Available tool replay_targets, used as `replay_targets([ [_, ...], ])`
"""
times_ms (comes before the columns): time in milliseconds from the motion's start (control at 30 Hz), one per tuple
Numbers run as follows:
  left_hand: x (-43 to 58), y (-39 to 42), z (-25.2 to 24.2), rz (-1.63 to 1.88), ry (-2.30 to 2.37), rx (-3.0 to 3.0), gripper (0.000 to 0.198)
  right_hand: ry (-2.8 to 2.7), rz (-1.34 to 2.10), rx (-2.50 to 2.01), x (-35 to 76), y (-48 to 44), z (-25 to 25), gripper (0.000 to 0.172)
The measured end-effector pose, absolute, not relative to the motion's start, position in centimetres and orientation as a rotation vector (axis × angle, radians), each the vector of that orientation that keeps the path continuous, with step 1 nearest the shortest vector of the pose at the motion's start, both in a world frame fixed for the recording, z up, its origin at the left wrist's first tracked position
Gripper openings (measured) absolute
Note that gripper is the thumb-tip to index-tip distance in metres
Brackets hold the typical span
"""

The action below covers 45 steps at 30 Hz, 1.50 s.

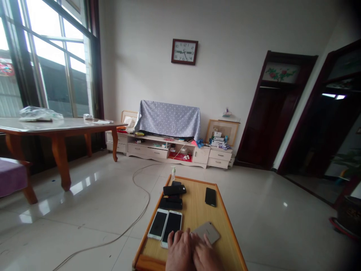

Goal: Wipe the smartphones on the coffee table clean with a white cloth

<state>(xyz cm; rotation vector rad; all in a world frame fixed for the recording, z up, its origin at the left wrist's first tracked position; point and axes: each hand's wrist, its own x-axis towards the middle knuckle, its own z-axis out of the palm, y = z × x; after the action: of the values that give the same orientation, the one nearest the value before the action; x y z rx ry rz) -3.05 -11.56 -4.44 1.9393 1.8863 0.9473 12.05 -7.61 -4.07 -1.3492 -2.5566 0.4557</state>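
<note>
My left hand [179, 251] and my right hand [205, 254] rest side by side at the near end of a small wooden table, touching each other. Neither appears to hold anything; their fingers lie loosely bent and partly apart. The left fingertips overlap the lower corner of a white-framed phone [173, 224]. Left of it lies a second white phone [158, 224]. Just beyond my right hand, a gold-coloured phone [210, 232] lies back up, partly covered by the fingers.
Black phones [174, 190] [170, 203] lie along the wooden table's left side, another black phone [210, 197] at right. A small pump bottle [173, 173] stands at the far corner. A cable [138, 218] crosses the floor. A larger table [70, 126] stands left.
</note>
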Motion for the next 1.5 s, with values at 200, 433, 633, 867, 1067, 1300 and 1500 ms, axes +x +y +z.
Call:
replay_targets([
  [200,-2.7,-11.5,-4.8,1.053,1.929,1.926,0.074,-2.336,0.333,-1.572,13.7,-5.1,-3.4,0.056],
  [433,-3.2,-10.9,-5.5,0.994,1.885,1.930,0.055,-2.504,0.459,-1.363,11.2,-6.3,-3.9,0.048],
  [633,-2.8,-10.8,-6.2,1.063,1.941,1.950,0.076,-2.344,0.368,-1.584,12.4,-3.7,-3.2,0.054],
  [867,-3.2,-9.6,-8.4,1.043,1.980,1.971,0.055,-2.485,0.414,-1.442,10.1,-4.1,-4.1,0.049],
  [1067,-2.9,-9.4,-9.3,1.133,2.053,1.995,0.072,-2.283,0.236,-1.769,13.4,-1.0,-4.2,0.058],
  [1300,-2.4,-8.1,-11.1,1.067,2.170,1.951,0.037,-2.558,0.454,-1.401,12.0,-3.1,-7.1,0.052],
  [1500,-2.6,-8.6,-10.5,1.000,2.169,1.996,0.045,-2.438,0.306,-1.500,14.4,-2.4,-6.7,0.050],
])
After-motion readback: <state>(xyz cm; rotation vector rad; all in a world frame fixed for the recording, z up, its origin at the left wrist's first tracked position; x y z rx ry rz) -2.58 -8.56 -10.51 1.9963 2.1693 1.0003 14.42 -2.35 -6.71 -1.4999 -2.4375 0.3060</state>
